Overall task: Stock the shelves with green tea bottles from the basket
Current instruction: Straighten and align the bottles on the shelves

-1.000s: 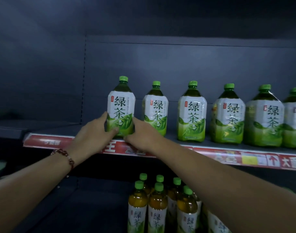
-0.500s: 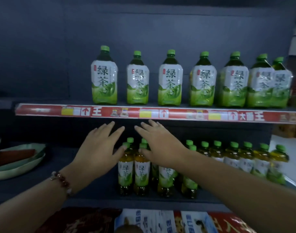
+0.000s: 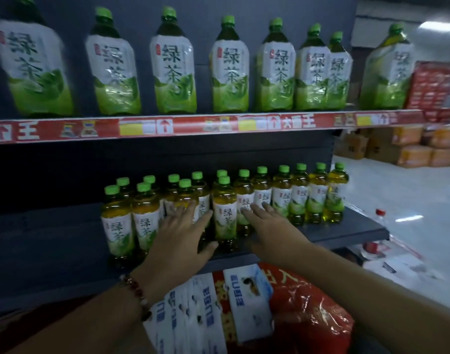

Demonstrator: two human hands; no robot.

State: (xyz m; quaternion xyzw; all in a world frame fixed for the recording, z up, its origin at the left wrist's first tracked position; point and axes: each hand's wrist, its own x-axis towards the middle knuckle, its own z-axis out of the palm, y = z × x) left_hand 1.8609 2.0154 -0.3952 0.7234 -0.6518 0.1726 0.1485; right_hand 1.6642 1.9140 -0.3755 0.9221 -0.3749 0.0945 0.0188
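Several large green tea bottles with green caps stand in a row on the upper shelf. Several small green tea bottles stand crowded on the lower shelf. My left hand, with a bead bracelet at the wrist, is open with its fingers spread in front of the small bottles. My right hand is open too, fingers straight, just right of one front bottle. Neither hand holds anything. No basket is in view.
Below the lower shelf lie white and blue packs and a red plastic bag. Orange cartons are stacked on the floor at the right. The left part of the lower shelf holds no bottles.
Both hands dropped from the large bottle on the upper shelf to the small bottles on the lower shelf. The view moved down and closer, shifting right.
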